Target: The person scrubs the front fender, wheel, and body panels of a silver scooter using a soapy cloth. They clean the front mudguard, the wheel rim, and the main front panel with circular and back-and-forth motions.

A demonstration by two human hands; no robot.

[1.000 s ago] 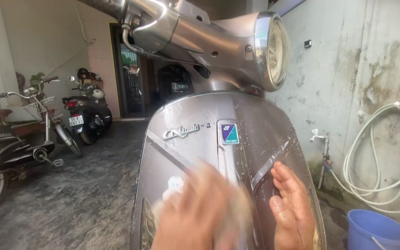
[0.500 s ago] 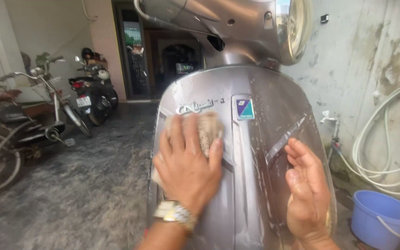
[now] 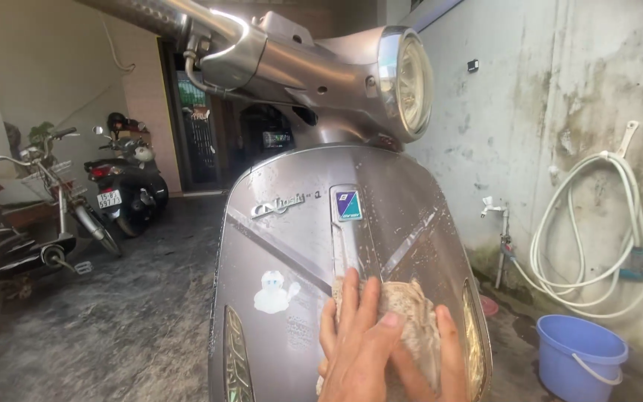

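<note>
Since half a second ago our left hand [image 3: 362, 350] has slid the cloth [image 3: 411, 327] down from just under the badge [image 3: 348, 204] to the lower middle of the scooter's front panel [image 3: 284, 246], and our right hand [image 3: 452, 353] has come in from the panel's right edge to join it. Both hands now overlap on the cloth: the left fingers [image 3: 351, 305] are spread flat, the thumb lying across it, pressing it to the metal, while the right fingers curl round its right side. The wiping has therefore moved down the panel, and the wet, sudsy streaks above show where the cloth has passed. A white sticker [image 3: 275, 292] sits near the panel's left edge. Beyond, a blue bucket [image 3: 578, 357] stands on the floor below a coiled hose [image 3: 597, 223] on the wall, and a motorbike [image 3: 124, 186] and bicycle [image 3: 46, 201] are parked at left.
</note>
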